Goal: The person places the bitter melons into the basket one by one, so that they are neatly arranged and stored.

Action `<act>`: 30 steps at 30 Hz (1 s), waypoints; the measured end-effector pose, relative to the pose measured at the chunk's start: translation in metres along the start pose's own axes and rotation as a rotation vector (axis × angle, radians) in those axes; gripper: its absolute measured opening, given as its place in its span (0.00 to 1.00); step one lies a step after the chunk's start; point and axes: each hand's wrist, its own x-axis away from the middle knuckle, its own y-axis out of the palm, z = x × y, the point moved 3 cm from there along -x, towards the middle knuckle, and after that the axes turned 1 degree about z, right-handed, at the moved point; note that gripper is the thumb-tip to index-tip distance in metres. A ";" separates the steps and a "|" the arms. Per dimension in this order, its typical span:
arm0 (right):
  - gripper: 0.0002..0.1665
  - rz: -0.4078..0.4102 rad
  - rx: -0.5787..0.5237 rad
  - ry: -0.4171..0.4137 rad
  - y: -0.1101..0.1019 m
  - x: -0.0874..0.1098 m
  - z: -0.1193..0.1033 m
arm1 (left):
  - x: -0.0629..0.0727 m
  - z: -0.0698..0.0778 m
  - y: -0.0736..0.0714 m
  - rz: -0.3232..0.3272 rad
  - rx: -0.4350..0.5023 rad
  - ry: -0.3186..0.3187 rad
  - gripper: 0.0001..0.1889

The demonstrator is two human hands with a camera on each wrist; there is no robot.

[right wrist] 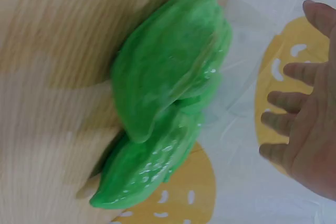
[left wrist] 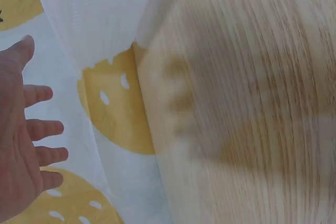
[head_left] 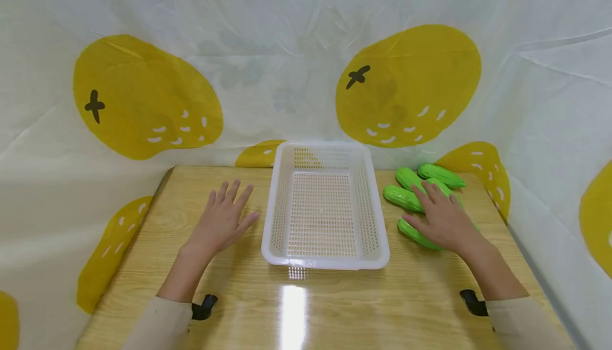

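From the white basket (head_left: 325, 263) on the desk (head_left: 358, 313), green gourds (head_left: 403, 198) lie at 3 o'clock, partly hidden beneath the right hand (head_left: 442, 223), released; the left hand (head_left: 221, 222), also released, hovers at 9. Patterned cloth (head_left: 277, 95) walls off 12 o'clock.

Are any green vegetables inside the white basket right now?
No, the green vegetables all lie on the table, right of the white basket.

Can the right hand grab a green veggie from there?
Probably yes: the right hand hovers open just above the green veggies, nothing seems between them, and the white basket sits off to the side.
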 end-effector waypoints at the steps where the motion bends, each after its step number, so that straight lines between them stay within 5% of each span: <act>1: 0.50 0.005 -0.009 -0.011 0.001 0.000 0.000 | -0.001 0.001 0.000 0.003 0.002 0.008 0.39; 14: 0.44 0.075 -0.048 -0.132 0.014 0.006 0.008 | -0.005 0.015 0.009 0.036 0.060 0.113 0.38; 30: 0.39 0.004 -0.250 -0.104 0.030 0.010 0.023 | -0.002 0.026 0.017 0.013 0.298 0.140 0.37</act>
